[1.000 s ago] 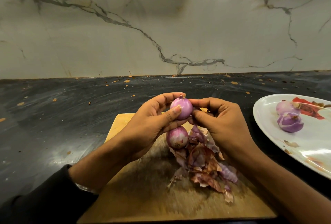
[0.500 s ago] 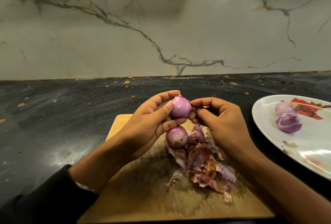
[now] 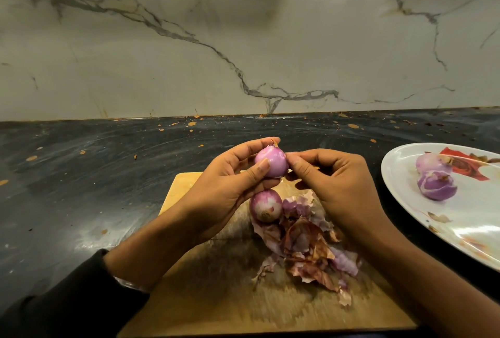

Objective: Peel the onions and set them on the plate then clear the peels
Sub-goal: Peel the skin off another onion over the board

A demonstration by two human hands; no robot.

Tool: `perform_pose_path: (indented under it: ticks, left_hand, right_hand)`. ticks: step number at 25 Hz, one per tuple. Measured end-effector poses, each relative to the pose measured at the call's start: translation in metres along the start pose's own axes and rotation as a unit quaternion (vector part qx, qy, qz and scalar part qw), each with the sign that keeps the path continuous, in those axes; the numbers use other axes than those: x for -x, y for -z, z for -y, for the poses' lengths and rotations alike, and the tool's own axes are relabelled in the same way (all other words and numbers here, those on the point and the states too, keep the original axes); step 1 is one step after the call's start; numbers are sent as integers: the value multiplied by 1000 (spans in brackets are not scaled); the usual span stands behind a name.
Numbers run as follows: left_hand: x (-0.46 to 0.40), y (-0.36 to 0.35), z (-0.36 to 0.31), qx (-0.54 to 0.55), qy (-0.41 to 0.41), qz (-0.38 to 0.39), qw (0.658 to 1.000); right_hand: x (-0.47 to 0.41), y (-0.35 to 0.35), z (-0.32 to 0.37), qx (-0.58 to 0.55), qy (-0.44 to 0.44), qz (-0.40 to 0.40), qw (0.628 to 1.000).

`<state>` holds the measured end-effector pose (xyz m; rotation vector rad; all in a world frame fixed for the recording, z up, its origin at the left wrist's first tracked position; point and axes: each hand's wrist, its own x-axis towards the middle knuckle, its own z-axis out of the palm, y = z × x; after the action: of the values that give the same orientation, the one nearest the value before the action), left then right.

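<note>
Held onion (image 3: 272, 162): small, pink-purple, glossy, mostly bare of skin, raised above the far edge of the cutting board (image 3: 205, 297) with its pointed tip up. Left hand (image 3: 230, 189): fingers curled behind the onion, thumb pressed across its front, clamped on it. Right hand (image 3: 338, 183): fingers bunched together, fingertips pinched against the right side of the same onion; whether a scrap of skin lies between them cannot be told. Second onion (image 3: 266, 205): on the board directly below the held one, root end toward the camera, patchy pink and white, touching the peel heap. Peels (image 3: 308, 245): loose pile of brown and purple skins, spread from the second onion toward the board's near right corner. Cutting board: wooden, worn, lying on the near middle of the countertop (image 3: 81, 175), its near edge out of view. Plate (image 3: 400, 175): white, oval, with a red flower print, at the right edge of the countertop, apart from the board. Peeled onions on the plate: two, one pale (image 3: 430, 162) at the far side, one deeper purple (image 3: 437, 185) just in front of it, touching or nearly so. Countertop: dark stone, flecked with small orange-brown bits. Backsplash (image 3: 243, 40): pale veined marble. Dark sleeve (image 3: 67, 297): on the left forearm.
</note>
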<state>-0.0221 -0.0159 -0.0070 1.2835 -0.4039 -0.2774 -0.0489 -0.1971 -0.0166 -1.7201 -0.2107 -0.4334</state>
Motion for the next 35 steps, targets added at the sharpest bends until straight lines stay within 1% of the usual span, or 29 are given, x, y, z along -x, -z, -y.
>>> perform_pose_path:
  ticks: [9,15,23,32,35]
  left_hand:
    - [2,-2,-1,-35,-16,-8,999]
    - [4,-5,0,-51,-25,-4,998]
    - [1,0,2,5,-7,-20,1000]
    - [-1,2,3,18,-3,-14,1000]
    - [-1,2,3,-2,-9,-7,1000]
  right_hand:
    - [-1,-1,0,-58,-3,12,998]
    - [-2,-1,-4,-15,26,-8,999]
    - [-1,-2,-3,-37,17,18,999]
    - [-1,-1,-3,-9,18,-5,1000]
    - [-1,-1,-2,-22,19,5,1000]
